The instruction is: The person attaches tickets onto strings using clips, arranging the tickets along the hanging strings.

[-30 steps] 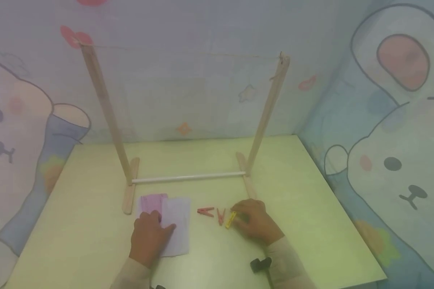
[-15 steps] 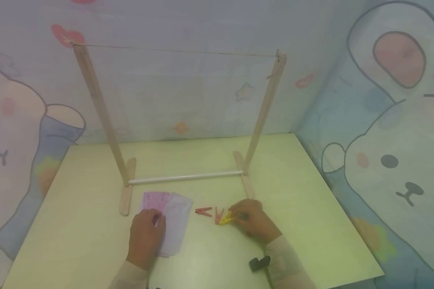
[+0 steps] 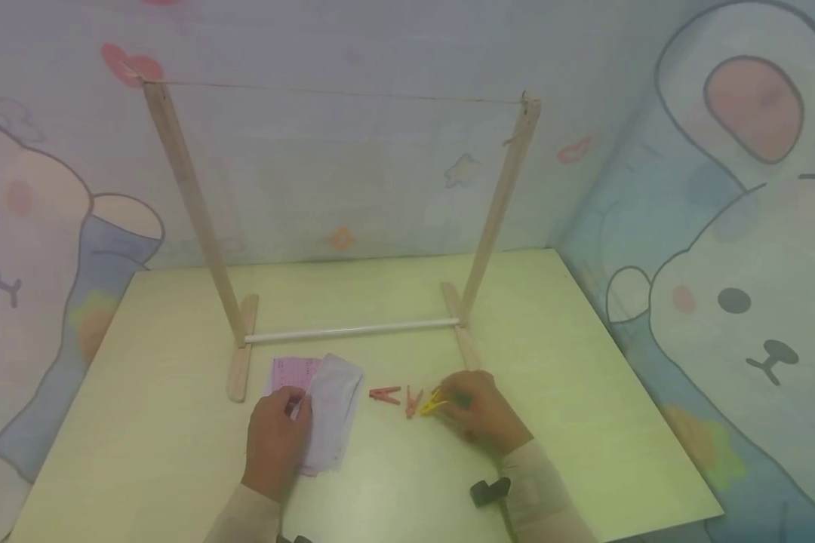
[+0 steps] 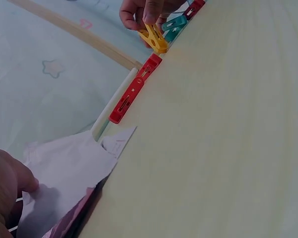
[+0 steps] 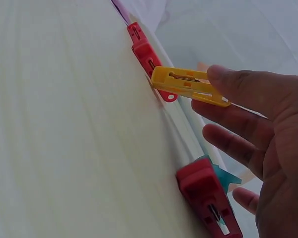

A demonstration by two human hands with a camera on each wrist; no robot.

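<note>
We see the yellow clothespin [image 3: 432, 404] pinched at the fingertips of the right hand [image 3: 478, 413], lifted just off the table [image 3: 584, 422], in front of the wooden drying rack [image 3: 496, 219] near its right foot. The right wrist view shows the thumb and a finger closed on the peg's tail, the other fingers loosely spread. Just left of it lie two red clothespins [image 3: 385, 395] on the table; another red peg and a teal clothespin [image 4: 174, 26] sit under the right hand, hidden from the head camera. Further left, in front of the rack's left foot, the left hand [image 3: 276, 445] grips the near edge of the white cloth [image 3: 333, 411], fingers curled over it. A pink cloth [image 3: 287, 373] shows beneath, mostly covered.
</note>
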